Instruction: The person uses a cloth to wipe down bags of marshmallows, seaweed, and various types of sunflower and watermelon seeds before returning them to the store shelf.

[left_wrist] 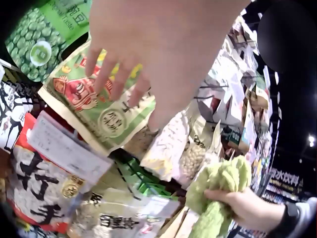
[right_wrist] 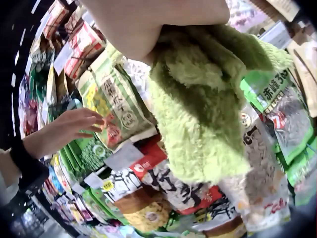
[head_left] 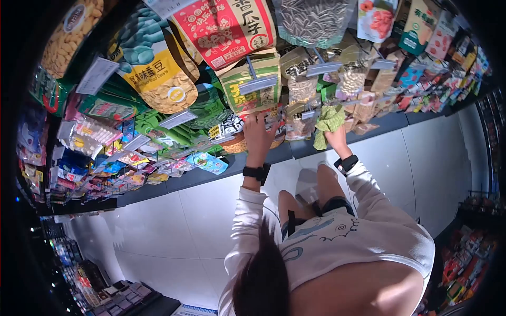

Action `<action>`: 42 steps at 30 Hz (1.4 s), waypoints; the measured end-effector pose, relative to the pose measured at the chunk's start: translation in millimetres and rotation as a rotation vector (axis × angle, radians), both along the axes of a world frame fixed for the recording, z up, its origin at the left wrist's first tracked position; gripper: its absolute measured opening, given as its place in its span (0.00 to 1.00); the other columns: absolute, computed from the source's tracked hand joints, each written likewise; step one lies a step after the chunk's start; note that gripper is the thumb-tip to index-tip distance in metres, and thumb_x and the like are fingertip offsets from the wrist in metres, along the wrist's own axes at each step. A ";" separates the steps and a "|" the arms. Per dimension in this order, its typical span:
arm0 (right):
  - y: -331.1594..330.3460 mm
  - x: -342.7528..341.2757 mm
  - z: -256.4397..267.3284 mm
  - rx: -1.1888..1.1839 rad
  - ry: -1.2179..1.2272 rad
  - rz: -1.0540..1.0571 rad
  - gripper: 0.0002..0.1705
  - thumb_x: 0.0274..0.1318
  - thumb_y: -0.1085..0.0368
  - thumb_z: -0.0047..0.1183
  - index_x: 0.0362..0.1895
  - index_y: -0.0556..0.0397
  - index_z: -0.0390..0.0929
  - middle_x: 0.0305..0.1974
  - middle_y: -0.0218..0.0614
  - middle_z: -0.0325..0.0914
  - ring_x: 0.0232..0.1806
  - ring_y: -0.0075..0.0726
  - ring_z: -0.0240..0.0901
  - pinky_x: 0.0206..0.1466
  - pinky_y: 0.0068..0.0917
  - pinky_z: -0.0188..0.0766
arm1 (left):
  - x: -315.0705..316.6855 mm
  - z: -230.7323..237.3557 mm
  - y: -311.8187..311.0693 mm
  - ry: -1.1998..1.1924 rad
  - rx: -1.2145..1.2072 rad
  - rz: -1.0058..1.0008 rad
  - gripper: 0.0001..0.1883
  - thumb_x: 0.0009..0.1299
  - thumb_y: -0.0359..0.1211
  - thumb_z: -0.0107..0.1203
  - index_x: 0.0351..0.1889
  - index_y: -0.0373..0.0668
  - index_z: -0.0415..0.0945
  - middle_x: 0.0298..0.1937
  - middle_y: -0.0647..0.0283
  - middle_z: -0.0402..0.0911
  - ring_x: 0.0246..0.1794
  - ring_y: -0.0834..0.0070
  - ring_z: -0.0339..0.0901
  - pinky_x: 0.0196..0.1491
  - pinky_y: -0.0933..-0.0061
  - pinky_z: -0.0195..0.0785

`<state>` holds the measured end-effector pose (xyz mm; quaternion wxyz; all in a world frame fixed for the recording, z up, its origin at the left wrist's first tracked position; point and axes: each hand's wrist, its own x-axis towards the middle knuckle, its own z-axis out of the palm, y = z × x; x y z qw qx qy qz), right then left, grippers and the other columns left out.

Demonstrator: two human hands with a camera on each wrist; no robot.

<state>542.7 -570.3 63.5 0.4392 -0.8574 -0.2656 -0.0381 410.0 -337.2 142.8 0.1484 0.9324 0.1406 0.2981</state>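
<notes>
My right hand (head_left: 337,139) grips a fluffy light-green cloth (head_left: 331,118), bunched in the fingers with one end hanging down. In the right wrist view the cloth (right_wrist: 198,124) covers part of the bags behind it. My left hand (head_left: 257,138) is raised at a green-and-tan bag of seeds (left_wrist: 114,119), its fingers spread loosely and overlapping the bag's front in the left wrist view. Seen from the right wrist, the left fingertips (right_wrist: 94,121) are right at that bag's edge, with nothing held. Both wrists carry black bands.
A long rack of hanging snack bags runs across the front, with price tags (head_left: 258,84) sticking out on hooks. Red-and-white bags (left_wrist: 42,183) hang below the seed bag. Pale floor tiles (head_left: 174,226) lie below, and more shelves stand behind on both sides.
</notes>
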 end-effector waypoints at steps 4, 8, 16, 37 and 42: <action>31.9 47.9 -26.8 -0.010 -0.373 0.239 0.20 0.40 0.67 0.53 0.43 0.54 0.75 0.46 0.41 0.73 0.50 0.53 0.64 0.56 0.45 0.56 | 14.9 -48.0 36.5 0.061 0.066 -0.198 0.21 0.52 0.35 0.63 0.43 0.41 0.72 0.45 0.60 0.72 0.49 0.61 0.67 0.53 0.62 0.56; 34.6 71.8 -73.6 0.069 -0.365 0.399 0.20 0.45 0.66 0.54 0.46 0.55 0.72 0.46 0.42 0.72 0.51 0.52 0.64 0.54 0.41 0.59 | 34.6 -91.7 51.6 0.077 0.022 -0.324 0.13 0.51 0.33 0.63 0.31 0.40 0.75 0.30 0.61 0.75 0.31 0.62 0.73 0.35 0.69 0.64; -20.6 113.3 -144.0 0.447 0.329 0.414 0.20 0.49 0.68 0.54 0.49 0.55 0.70 0.47 0.38 0.72 0.48 0.40 0.68 0.52 0.34 0.65 | 34.0 -99.9 33.7 0.151 0.090 -0.161 0.12 0.53 0.36 0.63 0.26 0.40 0.74 0.22 0.61 0.75 0.21 0.65 0.73 0.24 0.71 0.64; -344.1 -121.5 -516.0 -0.420 0.645 0.338 0.17 0.47 0.61 0.53 0.44 0.49 0.72 0.39 0.46 0.76 0.41 0.53 0.73 0.41 0.39 0.70 | -305.4 -585.5 -252.3 0.727 -1.285 0.133 0.23 0.72 0.46 0.35 0.52 0.38 0.69 0.46 0.52 0.76 0.45 0.68 0.74 0.44 0.70 0.68; -305.9 -102.8 -513.7 -0.549 0.793 0.591 0.18 0.48 0.54 0.52 0.42 0.49 0.74 0.38 0.47 0.77 0.40 0.55 0.73 0.41 0.41 0.70 | -336.6 -543.4 -252.1 0.772 -1.608 0.128 0.23 0.72 0.45 0.34 0.56 0.39 0.64 0.49 0.58 0.74 0.44 0.69 0.72 0.48 0.70 0.64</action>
